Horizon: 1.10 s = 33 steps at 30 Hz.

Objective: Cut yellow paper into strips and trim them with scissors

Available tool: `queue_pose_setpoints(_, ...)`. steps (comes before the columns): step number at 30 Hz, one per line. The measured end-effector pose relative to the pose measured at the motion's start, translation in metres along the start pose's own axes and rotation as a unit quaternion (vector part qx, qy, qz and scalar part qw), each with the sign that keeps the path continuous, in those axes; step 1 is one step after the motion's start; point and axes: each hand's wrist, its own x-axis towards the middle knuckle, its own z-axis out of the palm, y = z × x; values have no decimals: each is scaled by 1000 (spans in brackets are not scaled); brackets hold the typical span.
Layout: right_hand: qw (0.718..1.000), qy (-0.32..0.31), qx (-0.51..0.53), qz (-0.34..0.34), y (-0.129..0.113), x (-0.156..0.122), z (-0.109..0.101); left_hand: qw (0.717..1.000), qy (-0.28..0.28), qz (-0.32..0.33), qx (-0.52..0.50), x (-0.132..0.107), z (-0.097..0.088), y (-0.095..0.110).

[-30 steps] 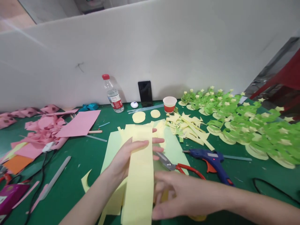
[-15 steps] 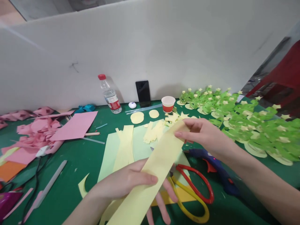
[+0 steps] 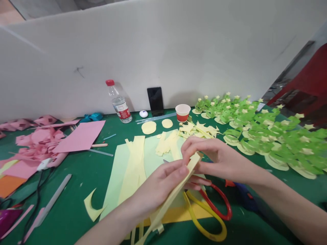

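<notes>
A long pale yellow paper strip [image 3: 167,206] runs down toward the bottom edge, now seen nearly edge-on. My left hand [image 3: 162,182] is closed on it, thumb on top and fingers beneath. At the strip's upper end, my right hand [image 3: 219,154] pinches the paper, which looks bent over there. Below the hands lie scissors [image 3: 221,200] with red and yellow handles, their blades mostly hidden. More yellow strips [image 3: 138,153] and small cut pieces [image 3: 163,144] rest on a pale green sheet [image 3: 114,173]. A blue glue gun [image 3: 245,195] is partly covered by my right forearm.
Behind stand a water bottle [image 3: 121,107], a phone [image 3: 155,101] and a paper cup [image 3: 183,114]. Green paper trees with stars [image 3: 281,139] fill the right side. Pink paper [image 3: 83,136] and a glue stick [image 3: 53,200] lie left. A white panel [image 3: 163,47] borders the back.
The strip has turned from face-up to nearly edge-on. My left hand has slid up toward the strip's upper end, and my right hand has come down closer to it.
</notes>
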Motion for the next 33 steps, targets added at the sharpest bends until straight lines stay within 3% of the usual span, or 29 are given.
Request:
queue_pose_setpoints(4, 996, 73, -18, 37, -7, -1, 7, 1000, -6, 10, -3, -3, 2, 1)
queue_pose_setpoints(9, 989, 119, 30, 86, -15, -3, 9, 996, 65, 63, -19, -8, 3, 6)
queue_pose_setpoints(15, 983, 154, 35, 93, -21, -9, 16, 977, 115, 87, 155, -15, 3, 10)
queue_pose_setpoints(18, 983, 160, 10, 91, -21, -9, 21, 942, 181, 150, 240, -18, 3, 13)
queue_pose_setpoints(21, 984, 156, 7, 85, -21, -10, 24, 919, 244, 183, 251, -20, 3, 17)
queue_pose_setpoints(33, 981, 133, 67, 121, -20, -9, 27, 901, 303, 190, 245, -22, 2, 18)
